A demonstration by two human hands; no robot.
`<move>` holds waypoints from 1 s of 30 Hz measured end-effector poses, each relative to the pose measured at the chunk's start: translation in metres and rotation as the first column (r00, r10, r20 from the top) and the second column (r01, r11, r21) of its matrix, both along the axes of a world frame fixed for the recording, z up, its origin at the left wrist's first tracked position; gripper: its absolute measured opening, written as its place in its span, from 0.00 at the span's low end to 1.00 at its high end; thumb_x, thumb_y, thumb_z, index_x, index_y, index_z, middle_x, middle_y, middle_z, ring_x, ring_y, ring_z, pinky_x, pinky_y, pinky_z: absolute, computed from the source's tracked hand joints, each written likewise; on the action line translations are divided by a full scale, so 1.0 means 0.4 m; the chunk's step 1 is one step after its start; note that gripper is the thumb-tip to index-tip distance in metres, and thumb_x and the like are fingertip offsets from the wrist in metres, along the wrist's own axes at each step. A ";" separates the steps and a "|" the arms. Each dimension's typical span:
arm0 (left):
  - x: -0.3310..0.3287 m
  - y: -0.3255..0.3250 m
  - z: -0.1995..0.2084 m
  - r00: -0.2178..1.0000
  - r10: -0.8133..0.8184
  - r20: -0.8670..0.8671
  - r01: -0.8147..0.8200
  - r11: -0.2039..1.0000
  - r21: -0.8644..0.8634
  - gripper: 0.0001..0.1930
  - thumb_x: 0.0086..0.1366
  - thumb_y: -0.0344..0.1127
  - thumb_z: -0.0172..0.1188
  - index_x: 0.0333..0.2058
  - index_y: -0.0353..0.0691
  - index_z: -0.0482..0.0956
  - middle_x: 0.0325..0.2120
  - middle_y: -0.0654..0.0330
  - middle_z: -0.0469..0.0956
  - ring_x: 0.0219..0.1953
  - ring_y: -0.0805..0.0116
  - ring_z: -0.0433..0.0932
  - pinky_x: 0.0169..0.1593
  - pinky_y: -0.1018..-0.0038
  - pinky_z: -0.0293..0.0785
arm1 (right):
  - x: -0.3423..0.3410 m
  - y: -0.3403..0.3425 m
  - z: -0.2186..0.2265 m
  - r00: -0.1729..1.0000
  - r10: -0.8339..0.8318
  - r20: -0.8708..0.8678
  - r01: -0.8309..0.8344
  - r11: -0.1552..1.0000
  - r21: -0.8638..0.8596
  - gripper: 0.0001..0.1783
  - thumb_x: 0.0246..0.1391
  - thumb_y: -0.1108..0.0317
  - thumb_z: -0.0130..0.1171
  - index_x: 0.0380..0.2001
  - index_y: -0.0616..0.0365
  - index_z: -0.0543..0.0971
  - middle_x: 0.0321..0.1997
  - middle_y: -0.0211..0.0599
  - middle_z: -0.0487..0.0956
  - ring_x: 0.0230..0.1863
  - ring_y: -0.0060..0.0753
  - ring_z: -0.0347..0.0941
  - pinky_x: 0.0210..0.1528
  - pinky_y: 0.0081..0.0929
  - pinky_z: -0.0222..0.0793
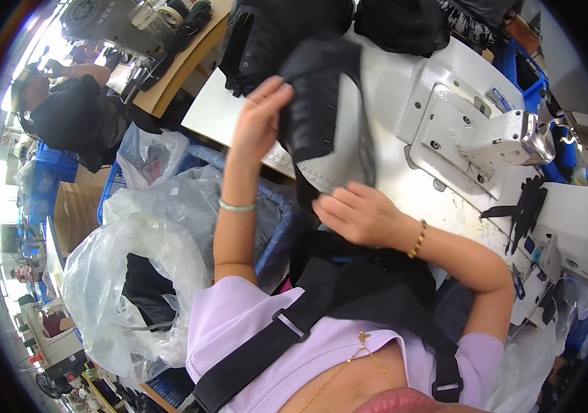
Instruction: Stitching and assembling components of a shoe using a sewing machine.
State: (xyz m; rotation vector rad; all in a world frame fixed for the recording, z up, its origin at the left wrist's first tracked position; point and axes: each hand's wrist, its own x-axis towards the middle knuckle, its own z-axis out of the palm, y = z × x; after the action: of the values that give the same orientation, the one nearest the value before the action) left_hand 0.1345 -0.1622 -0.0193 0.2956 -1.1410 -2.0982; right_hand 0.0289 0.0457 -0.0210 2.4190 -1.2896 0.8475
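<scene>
A: Start with the head view: where is the work?

B: The black cloth (311, 113) is held up over the near edge of the white table (393, 69), left of the white sewing machine (500, 141). A gap in it lets the tabletop show through.

A: And the hands?

B: The right hand (359, 213) has thumb and fingers closed on the cloth's lower end. The left hand (256, 124) is at its left edge, fingers nearly straight — I can't tell whether it grips or merely steadies (the cloth is blurred).

A: How would you handle it well?

B: It looks like a straightening step, in my judgement. I'd pinch both ends, pull evenly until the folds fall out, and keep the gap from twisting. Then I'd lay it away from the loose black strips (524, 206) — they could get caught up with it.

A: Any writing?

B: Ruler marks (319, 182) line the table's near edge, partly seen through the gap. The grey machine (91, 20) at upper left carries lettering. A small blue label (500, 98) by the sewing machine is too tiny to read. On the cloth, I can make out none.
</scene>
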 end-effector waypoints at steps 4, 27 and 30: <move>0.100 -0.206 0.040 0.987 0.125 -0.104 -0.140 0.978 -0.152 0.11 0.61 0.26 0.54 0.43 0.35 0.74 0.39 0.58 0.77 0.41 0.72 0.77 0.47 0.79 0.70 | 0.053 -0.222 -0.053 0.999 -0.033 0.001 0.033 0.997 -0.075 0.12 0.41 0.70 0.54 0.32 0.62 0.76 0.36 0.35 0.74 0.38 0.34 0.70 0.42 0.27 0.67; -0.229 -0.288 0.214 0.584 0.685 -0.437 -0.421 -0.205 -0.884 0.10 0.59 0.35 0.60 0.34 0.34 0.77 0.31 0.56 0.77 0.35 0.62 0.75 0.43 0.69 0.70 | -0.113 -0.107 -0.087 0.978 -0.206 -0.002 0.205 0.974 0.100 0.13 0.44 0.74 0.51 0.35 0.66 0.75 0.46 0.44 0.74 0.49 0.41 0.68 0.57 0.34 0.62; -0.412 -0.138 0.246 0.894 0.295 -0.337 -0.182 -0.449 -0.875 0.11 0.56 0.39 0.62 0.35 0.40 0.78 0.42 0.59 0.75 0.45 0.57 0.71 0.50 0.64 0.67 | -0.157 -0.027 -0.058 0.961 -0.271 0.063 0.253 0.945 0.207 0.12 0.42 0.75 0.53 0.35 0.64 0.75 0.44 0.42 0.74 0.46 0.40 0.69 0.53 0.33 0.63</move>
State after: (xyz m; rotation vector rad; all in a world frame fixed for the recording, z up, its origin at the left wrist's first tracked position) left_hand -0.0304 -0.2174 0.0792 -0.2609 -2.1867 0.0553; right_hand -0.0339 0.0349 -0.0443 2.2986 -1.7600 0.7947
